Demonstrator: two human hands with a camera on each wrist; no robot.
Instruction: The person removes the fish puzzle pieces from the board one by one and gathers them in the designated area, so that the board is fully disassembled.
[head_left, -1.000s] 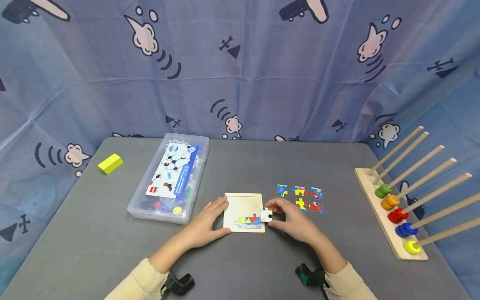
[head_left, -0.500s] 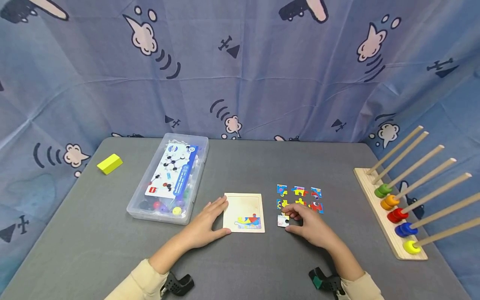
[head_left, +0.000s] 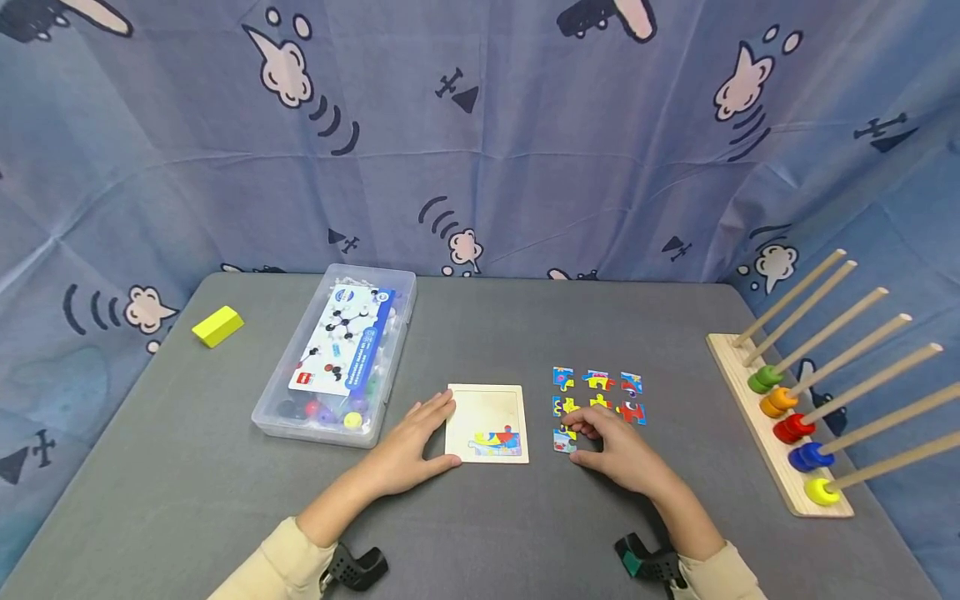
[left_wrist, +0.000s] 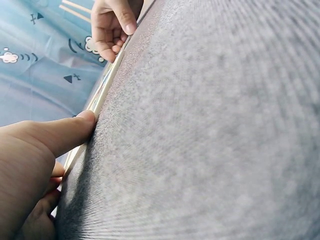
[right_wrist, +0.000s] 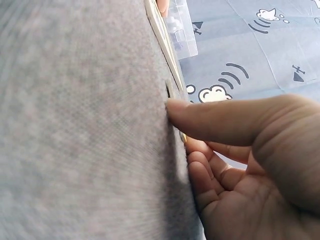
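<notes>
A square wooden puzzle tray (head_left: 486, 408) lies on the grey table, with a few colourful jigsaw pieces joined in its lower right part. My left hand (head_left: 411, 443) rests along the tray's left side, fingers extended, the thumb at its lower left corner. To the right, my right hand (head_left: 618, 450) pinches a small printed puzzle piece (head_left: 564, 440) at table level. In the right wrist view, the thumb (right_wrist: 215, 120) touches the edge of this piece. Just above it, several loose puzzle pieces (head_left: 632, 413) lie in rows, one or two partly covered by the right fingers.
A clear plastic box (head_left: 330, 358) of molecular model parts stands left of the tray. A yellow block (head_left: 218, 326) lies farther left. On the right is a wooden peg rack (head_left: 780, 425) with coloured beads. A patterned blue curtain (head_left: 480, 133) hangs behind the table.
The right hand has carried the puzzle piece from the tray's right edge rightward to below the loose pieces. The piece's face, whitish before, now shows colours. The left hand stays put.
</notes>
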